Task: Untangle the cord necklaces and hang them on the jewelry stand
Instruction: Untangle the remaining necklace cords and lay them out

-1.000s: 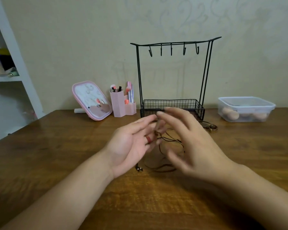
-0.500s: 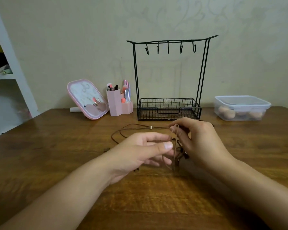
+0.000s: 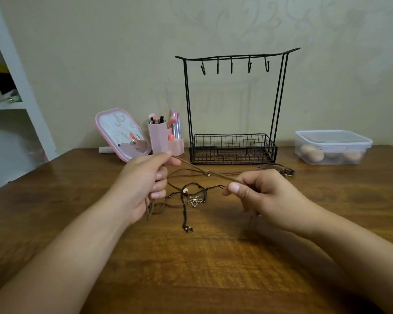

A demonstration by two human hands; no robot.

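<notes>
While the wooden table [image 3: 213, 257] carries the empty black jewelry stand [image 3: 233, 105] at its back, a brown cord [image 3: 204, 172] is pinched taut between the left hand [image 3: 143, 182] and right hand [image 3: 263, 193], above tangled black cord necklaces [image 3: 186, 198] with a flower pendant [image 3: 195, 200].

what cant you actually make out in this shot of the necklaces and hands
- Head view: how many cords the tangle holds; strands overlap, too thin.
- Where the brown cord ends; the left hand and right hand cover it.
- Pendant by the jewelry stand: too small.
</notes>
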